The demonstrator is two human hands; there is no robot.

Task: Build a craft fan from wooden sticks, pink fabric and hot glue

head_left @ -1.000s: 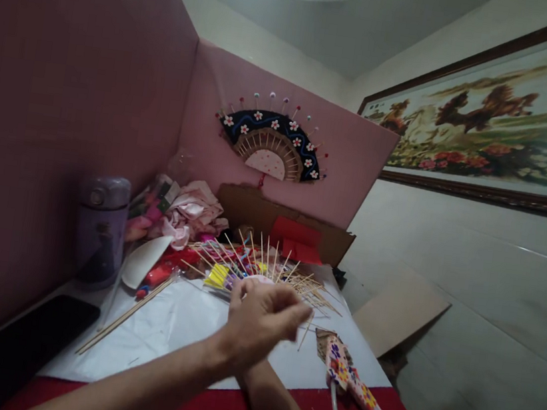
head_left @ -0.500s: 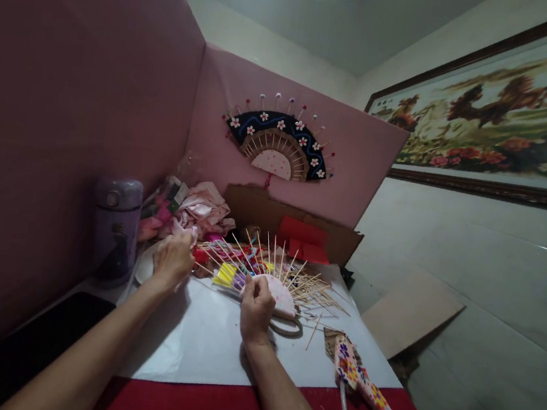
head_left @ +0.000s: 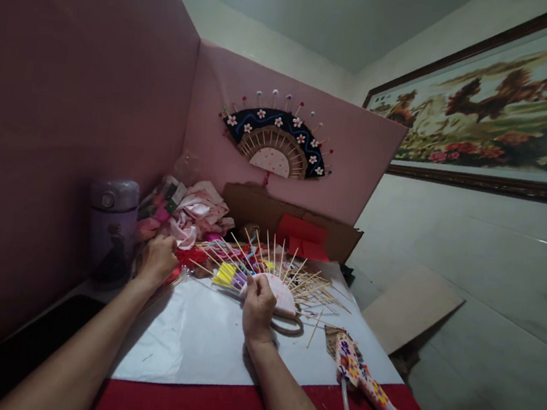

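Note:
My right hand point(head_left: 258, 307) pinches the edge of a half-made fan, its pale pink half-round base point(head_left: 282, 295) dotted with darker spots. Thin wooden sticks point(head_left: 267, 251) spread out from the base, and yellow and purple pieces point(head_left: 228, 276) sit among those on the left. On the left, my left hand point(head_left: 158, 260) is by the crumpled pink cloth point(head_left: 202, 212) and some red material point(head_left: 189, 258). Its fingers are curled; what they hold, if anything, is hidden.
A lilac flask point(head_left: 111, 231) stands at the left. Loose sticks point(head_left: 325, 296) lie right of the fan, with scissors point(head_left: 290, 328) partly under it. A flower-patterned glue gun point(head_left: 366, 382) rests at the front right. On the pink panel behind hangs a finished dark fan point(head_left: 278, 131).
My left hand has moved left and slightly down, away from the front of the pink cloth, uncovering red material. My right hand still holds the fan in about the same place.

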